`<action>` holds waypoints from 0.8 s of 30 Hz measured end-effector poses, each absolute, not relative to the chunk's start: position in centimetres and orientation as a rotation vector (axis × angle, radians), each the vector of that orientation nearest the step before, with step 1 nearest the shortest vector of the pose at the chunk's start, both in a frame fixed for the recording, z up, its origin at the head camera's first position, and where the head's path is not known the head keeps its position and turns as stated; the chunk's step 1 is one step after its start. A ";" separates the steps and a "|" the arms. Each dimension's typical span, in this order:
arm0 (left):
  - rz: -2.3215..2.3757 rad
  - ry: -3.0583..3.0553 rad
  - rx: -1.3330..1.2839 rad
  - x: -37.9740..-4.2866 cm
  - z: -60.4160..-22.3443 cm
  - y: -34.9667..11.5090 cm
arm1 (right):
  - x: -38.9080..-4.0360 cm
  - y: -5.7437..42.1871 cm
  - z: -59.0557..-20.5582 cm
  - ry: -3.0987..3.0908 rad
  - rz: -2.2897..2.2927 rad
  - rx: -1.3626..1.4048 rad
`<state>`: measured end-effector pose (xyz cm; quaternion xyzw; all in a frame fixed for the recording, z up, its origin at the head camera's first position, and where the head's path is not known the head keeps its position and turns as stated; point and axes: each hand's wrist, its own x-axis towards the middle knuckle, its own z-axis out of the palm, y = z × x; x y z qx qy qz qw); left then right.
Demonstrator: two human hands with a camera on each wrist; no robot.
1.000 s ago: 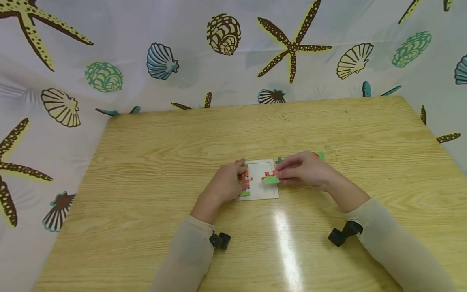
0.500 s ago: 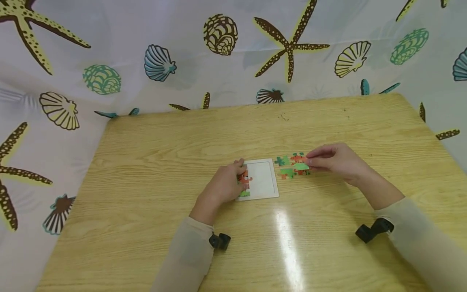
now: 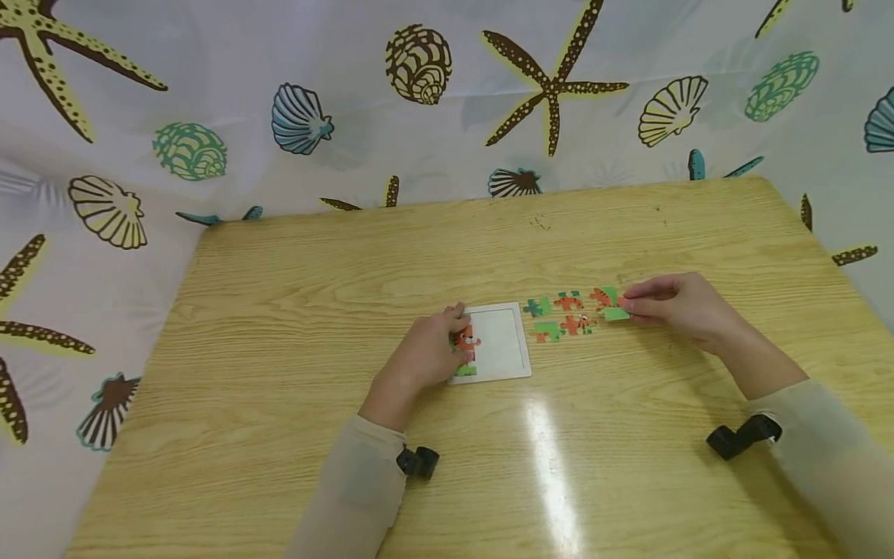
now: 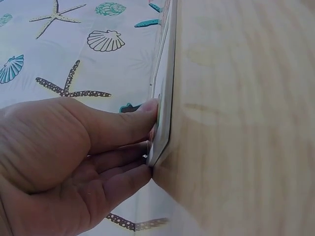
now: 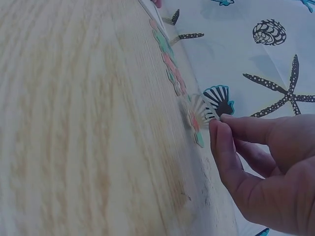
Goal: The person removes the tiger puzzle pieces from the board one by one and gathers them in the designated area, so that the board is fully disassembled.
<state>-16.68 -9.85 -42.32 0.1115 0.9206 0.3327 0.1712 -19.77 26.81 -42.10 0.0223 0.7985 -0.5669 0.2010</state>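
My left hand [image 3: 422, 349] grips the left edge of a white puzzle tray [image 3: 504, 345]. In the left wrist view its thumb [image 4: 145, 110] lies on the tray's face, with fingers at the rim. Joined orange-and-green puzzle pieces [image 3: 466, 341], showing an animal's face, fill the tray's left side, partly behind the hand. My right hand [image 3: 687, 310] pinches a puzzle piece [image 3: 616, 314] with a green lower edge between thumb and fingertips. In the head view this piece overlaps another orange-and-green piece [image 3: 602, 295] at the right end of the loose ones.
Several loose puzzle pieces [image 3: 569, 301] lie in two short rows just right of the tray. They rest on a wooden table [image 3: 314, 310]. A white curtain [image 3: 377, 116] printed with shells and starfish hangs behind the table and at its sides.
My right hand has carried the pinched puzzle piece from over the tray rightward, past the loose pieces, to their right end. My left hand has stayed at the tray.
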 end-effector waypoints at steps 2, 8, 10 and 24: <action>0.941 2.624 0.326 -16.7 -42.3 -10.0 | -19.8 26.9 -42.2 2.230 -1.583 0.064; 0.928 2.650 0.358 -16.8 -42.3 -10.3 | -19.9 27.0 -42.4 2.246 -1.564 0.081; 0.926 2.652 0.364 -16.8 -42.3 -10.4 | -19.8 26.9 -42.5 2.259 -1.542 0.082; 0.852 2.666 0.362 -16.8 -42.2 -10.4 | -19.4 25.7 -41.9 2.535 -1.185 0.064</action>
